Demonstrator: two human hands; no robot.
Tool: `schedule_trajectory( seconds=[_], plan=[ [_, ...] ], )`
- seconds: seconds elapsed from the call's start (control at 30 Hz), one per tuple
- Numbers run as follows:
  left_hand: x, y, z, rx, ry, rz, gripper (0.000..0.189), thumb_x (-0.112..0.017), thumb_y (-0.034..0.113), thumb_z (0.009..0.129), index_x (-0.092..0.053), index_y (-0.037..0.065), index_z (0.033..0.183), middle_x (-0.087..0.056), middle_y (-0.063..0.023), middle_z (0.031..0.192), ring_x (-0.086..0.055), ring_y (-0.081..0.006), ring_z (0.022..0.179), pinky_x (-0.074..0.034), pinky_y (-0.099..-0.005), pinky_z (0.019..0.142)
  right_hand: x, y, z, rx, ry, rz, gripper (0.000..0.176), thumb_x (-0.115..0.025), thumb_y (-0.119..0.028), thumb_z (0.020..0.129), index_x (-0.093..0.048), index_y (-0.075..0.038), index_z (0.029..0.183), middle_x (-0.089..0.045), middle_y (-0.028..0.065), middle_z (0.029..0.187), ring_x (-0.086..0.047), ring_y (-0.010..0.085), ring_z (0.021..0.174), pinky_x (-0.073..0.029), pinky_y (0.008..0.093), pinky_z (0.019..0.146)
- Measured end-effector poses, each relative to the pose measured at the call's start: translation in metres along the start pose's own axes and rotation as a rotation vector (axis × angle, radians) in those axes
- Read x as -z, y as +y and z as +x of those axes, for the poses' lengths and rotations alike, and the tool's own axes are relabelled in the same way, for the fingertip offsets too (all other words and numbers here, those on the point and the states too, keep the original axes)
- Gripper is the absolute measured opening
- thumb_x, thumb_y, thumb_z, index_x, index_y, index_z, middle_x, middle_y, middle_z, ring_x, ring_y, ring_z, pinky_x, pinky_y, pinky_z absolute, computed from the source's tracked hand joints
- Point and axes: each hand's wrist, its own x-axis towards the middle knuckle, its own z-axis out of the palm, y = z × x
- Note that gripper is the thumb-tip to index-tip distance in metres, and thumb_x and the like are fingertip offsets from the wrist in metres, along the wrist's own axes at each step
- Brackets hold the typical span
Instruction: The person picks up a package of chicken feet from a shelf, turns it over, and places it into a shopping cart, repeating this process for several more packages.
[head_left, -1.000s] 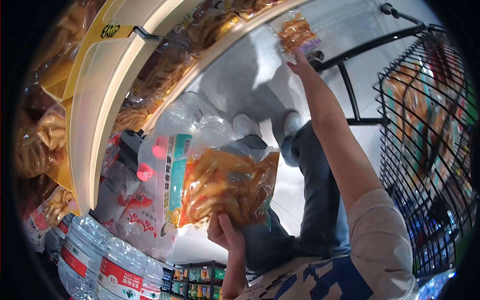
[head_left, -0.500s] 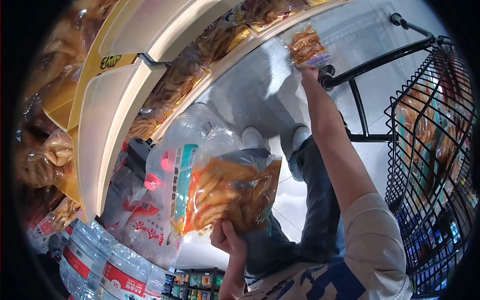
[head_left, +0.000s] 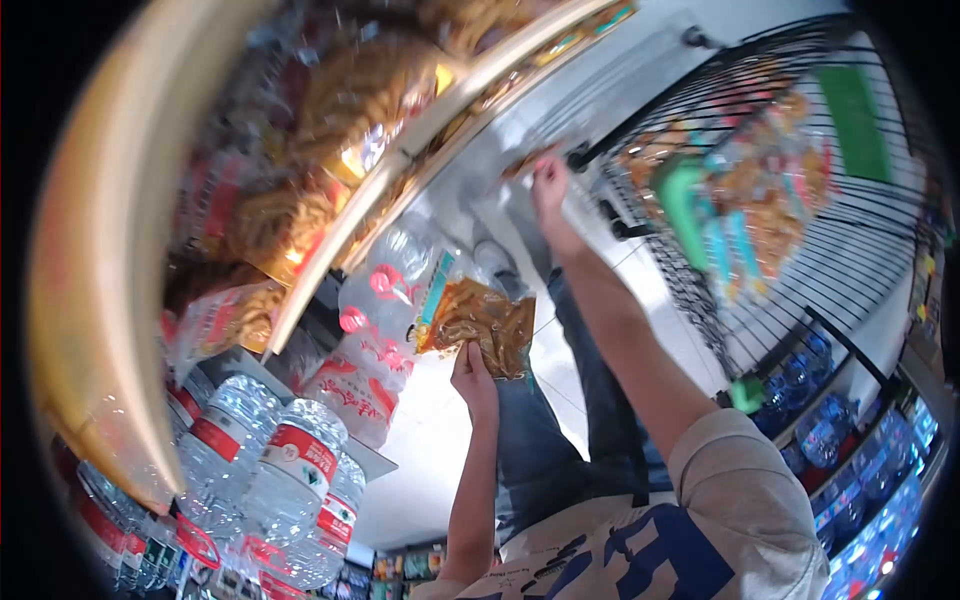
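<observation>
In the head view my left hand [head_left: 474, 376] is closed on the lower edge of a clear packet of brown-orange snack pieces [head_left: 480, 318], which has a teal strip along one side. The packet hangs in front of my legs, beside the wrapped water bottles. My right hand [head_left: 549, 186] reaches forward and is closed on another snack packet [head_left: 528, 160], now nearly edge-on and blurred. That hand is near the front corner of a black wire shopping cart [head_left: 690, 310]. Similar snack packets [head_left: 765, 215] lie inside the cart.
Shelves with snack packets [head_left: 280, 215] run along the left, their pale edge [head_left: 330, 250] close by. Large water bottles with red labels [head_left: 300, 455] stand at lower left. Pink-capped bottles in wrap [head_left: 365, 375] are near my left hand. More bottles [head_left: 810, 375] stand at lower right.
My view has swung, and the cart shows more fully, with its contents visible. My right hand's packet has turned edge-on. My left hand's packet appears smaller, farther from the camera.
</observation>
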Motion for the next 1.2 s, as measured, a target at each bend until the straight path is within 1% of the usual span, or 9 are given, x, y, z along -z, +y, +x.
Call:
schedule_trajectory(
  seconds=[0.07, 0.13, 0.53, 0.6, 0.77, 0.87, 0.93, 1.07, 1.2],
  plan=[
    [0.001, -0.007, -0.007, -0.048, -0.044, 0.013, 0.03, -0.052, 0.02, 0.092, -0.061, -0.008, 0.093, -0.064, -0.0089, 0.081, -0.053, -0.0118, 0.074, -0.044, -0.0278, 0.071, 0.024, -0.111, -0.047, -0.058, -0.055, -0.257, 0.019, -0.049, -0.023, 0.091, -0.058, -0.007, 0.091, -0.058, 0.0173, 0.076, -0.054, 0.0313, 0.067, -0.045, 0.037, 0.064],
    [0.005, -0.014, -0.013, -0.027, -0.063, 0.109, 0.032, -0.054, 0.022, 0.09, -0.063, -0.007, 0.099, -0.067, -0.0143, 0.085, -0.06, -0.0188, 0.075, -0.047, -0.0294, 0.075, 0.045, -0.205, -0.087, -0.087, -0.141, -0.239, 0.016, -0.047, -0.018, 0.094, -0.049, -0.006, 0.084, -0.047, 0.0025, 0.07, -0.044, 0.0099, 0.067, -0.04, 0.0269, 0.061],
    [0.095, 0.051, 0.005, 0.2, -0.089, -0.535, 0.027, -0.06, 0.019, 0.086, -0.063, -0.002, 0.103, -0.063, -0.0098, 0.094, -0.061, -0.0193, 0.081, -0.051, -0.0291, 0.071, 0.154, -0.56, -0.084, -0.106, -0.458, 0.156, 0.008, -0.046, -0.003, 0.091, -0.044, -0.008, 0.086, -0.043, -0.0025, 0.083, -0.046, 0.005, 0.074, -0.05, 0.0265, 0.081],
    [0.126, 0.115, -0.016, 0.328, -0.135, -0.645, 0.026, -0.061, 0.019, 0.086, -0.063, 0.0, 0.103, -0.061, -0.0087, 0.093, -0.061, -0.0185, 0.081, -0.053, -0.0291, 0.068, 0.155, -0.621, -0.068, 0.005, -0.51, 0.123, 0.006, -0.05, -0.008, 0.091, -0.045, -0.009, 0.087, -0.043, -0.0046, 0.076, -0.041, 0.0027, 0.065, -0.039, 0.0182, 0.059],
    [0.16, 0.13, -0.01, 0.244, -0.195, -0.788, 0.029, -0.062, 0.019, 0.086, -0.059, 0.002, 0.108, -0.06, -0.0063, 0.097, -0.06, -0.0175, 0.084, -0.054, -0.0301, 0.068, 0.148, -0.748, -0.015, 0.294, -0.302, 0.098, 0.006, -0.053, -0.007, 0.087, -0.049, -0.01, 0.084, -0.045, -0.0055, 0.073, -0.037, 0.0018, 0.059, -0.028, 0.0168, 0.052],
    [0.184, 0.173, -0.036, 0.252, -0.205, -0.73, 0.027, -0.06, 0.021, 0.087, -0.06, 0.002, 0.106, -0.059, -0.0053, 0.097, -0.06, -0.0163, 0.082, -0.053, -0.0273, 0.069, 0.132, -0.803, 0.016, 0.449, -0.283, 0.242, 0.005, -0.052, -0.006, 0.088, -0.049, -0.009, 0.084, -0.046, -0.0051, 0.073, -0.033, 0.0017, 0.057, -0.025, 0.0179, 0.05],
    [0.197, 0.207, -0.059, 0.22, -0.222, -0.678, 0.027, -0.06, 0.022, 0.088, -0.061, 0.001, 0.104, -0.059, -0.003, 0.093, -0.058, -0.0132, 0.077, -0.05, -0.0246, 0.065, 0.124, -0.827, 0.046, 0.548, -0.323, 0.128, 0.003, -0.049, -0.003, 0.088, -0.049, -0.005, 0.086, -0.049, -0.0043, 0.081, -0.048, 0.0038, 0.069, -0.041, 0.0176, 0.061],
    [0.21, 0.248, -0.075, 0.048, -0.259, -0.529, 0.027, -0.058, 0.024, 0.09, -0.061, -0.001, 0.101, -0.058, 0.0009, 0.083, -0.052, -0.0068, 0.069, -0.042, -0.0197, 0.058, 0.063, -0.836, 0.123, 0.707, -0.293, 0.137, 0.004, -0.05, 0.0, 0.085, -0.051, -0.003, 0.085, -0.053, -0.0016, 0.079, -0.055, 0.0066, 0.074, -0.045, 0.0195, 0.064],
    [0.208, 0.285, -0.069, -0.204, -0.269, -0.252, 0.023, -0.059, 0.025, 0.089, -0.065, 0.003, 0.092, -0.053, 0.0049, 0.068, -0.041, -0.0031, 0.055, -0.033, -0.0189, 0.048, 0.016, -0.81, 0.202, 0.4, -0.509, 0.177, 0.004, -0.051, -0.002, 0.085, -0.054, -0.004, 0.085, -0.058, 0.0008, 0.079, -0.059, 0.0081, 0.072, -0.045, 0.0206, 0.061]
  ],
)
